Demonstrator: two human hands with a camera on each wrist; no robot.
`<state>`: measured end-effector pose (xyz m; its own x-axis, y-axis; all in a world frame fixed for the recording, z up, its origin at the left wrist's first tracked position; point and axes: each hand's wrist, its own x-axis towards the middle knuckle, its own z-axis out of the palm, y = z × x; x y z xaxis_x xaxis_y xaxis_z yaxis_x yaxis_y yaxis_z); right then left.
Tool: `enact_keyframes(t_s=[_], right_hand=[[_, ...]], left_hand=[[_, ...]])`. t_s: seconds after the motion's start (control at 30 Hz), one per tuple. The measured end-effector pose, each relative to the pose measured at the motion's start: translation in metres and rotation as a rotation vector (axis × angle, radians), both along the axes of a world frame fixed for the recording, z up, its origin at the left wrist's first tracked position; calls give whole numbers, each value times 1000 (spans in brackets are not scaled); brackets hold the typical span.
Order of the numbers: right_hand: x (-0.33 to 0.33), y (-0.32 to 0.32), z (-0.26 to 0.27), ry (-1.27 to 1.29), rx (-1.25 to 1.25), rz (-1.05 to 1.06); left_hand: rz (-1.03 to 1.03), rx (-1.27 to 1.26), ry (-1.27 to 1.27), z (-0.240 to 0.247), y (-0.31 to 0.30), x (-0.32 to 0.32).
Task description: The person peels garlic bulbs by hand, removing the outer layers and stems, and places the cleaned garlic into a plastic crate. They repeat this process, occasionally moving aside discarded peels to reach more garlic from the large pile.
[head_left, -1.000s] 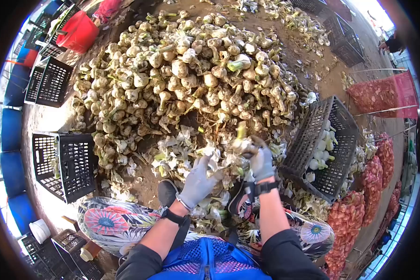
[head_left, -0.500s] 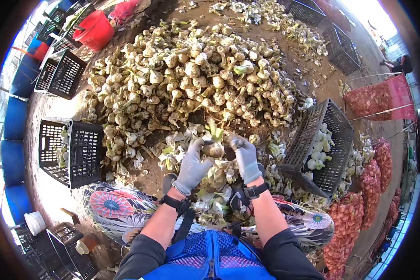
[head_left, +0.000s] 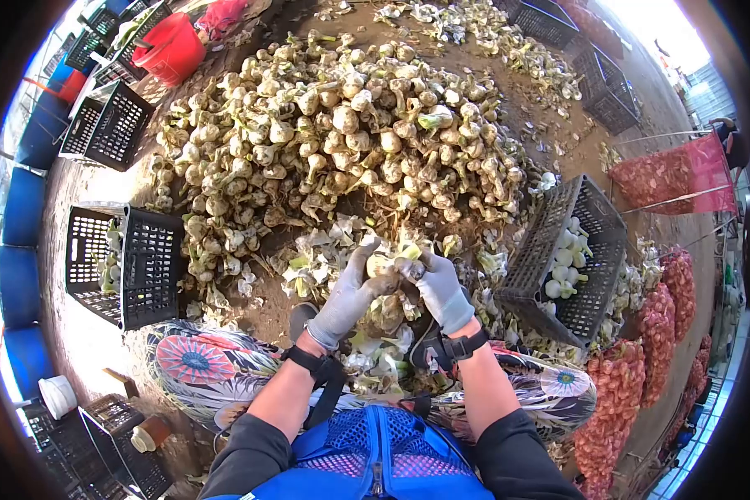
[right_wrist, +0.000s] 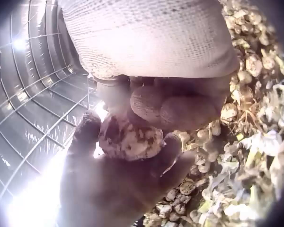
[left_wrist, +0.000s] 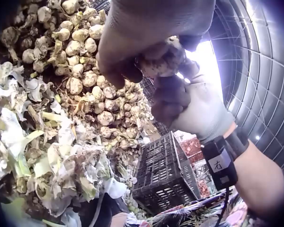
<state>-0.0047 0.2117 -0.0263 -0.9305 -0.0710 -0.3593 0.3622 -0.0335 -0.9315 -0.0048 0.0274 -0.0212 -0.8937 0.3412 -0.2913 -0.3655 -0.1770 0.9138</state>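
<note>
- At the left, a black crate [head_left: 125,267] is set beside the garlic pile [head_left: 342,142], well apart from the hands; its near edge is separated from the left hand by husks and bare ground.
- At the centre, a garlic bulb [head_left: 382,265] is held in the air above the loose husks [head_left: 312,250], on the near side of the pile. Its side is gripped by the left hand [head_left: 343,300], the fingers parted from the thumb only by the bulb's width.
- Just right, the bulb's upper side is touched and pinched by the right hand [head_left: 438,292], its fingers curled and pressed together; its thumb cannot be told clearly.
- Farther right, white bulbs [head_left: 565,262] are held in a tilted crate [head_left: 521,250]; open room is left between its edge and the right hand.
</note>
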Motion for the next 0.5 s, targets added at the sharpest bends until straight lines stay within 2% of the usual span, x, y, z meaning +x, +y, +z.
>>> enact_keyframes(t_s=[0.03,0.1,0.17,0.23,0.3,0.37,0.4,0.43,0.47,0.5], right_hand=[[2,0,3,0,0,1],[8,1,7,-94,-224,73],[11,-8,13,-45,-304,31],[15,-11,8,231,267,38],[20,-12,1,170,180,-28],[22,-8,-14,499,401,-16],[21,-7,-4,500,400,-16],[18,-6,14,615,596,64],[15,-4,24,726,791,146],[12,-1,23,723,790,144]], left_hand=[[-28,23,-69,4,0,2],[9,120,-65,-7,-3,9],[61,442,-149,-23,-7,12],[65,418,-124,-8,-8,14],[26,424,-397,-3,-14,9],[-6,501,-498,-7,-20,6],[-126,584,-526,-6,-25,4],[-247,667,-554,-4,-26,4],[-249,543,-769,0,-21,7],[-483,56,-129,-1,-14,18]])
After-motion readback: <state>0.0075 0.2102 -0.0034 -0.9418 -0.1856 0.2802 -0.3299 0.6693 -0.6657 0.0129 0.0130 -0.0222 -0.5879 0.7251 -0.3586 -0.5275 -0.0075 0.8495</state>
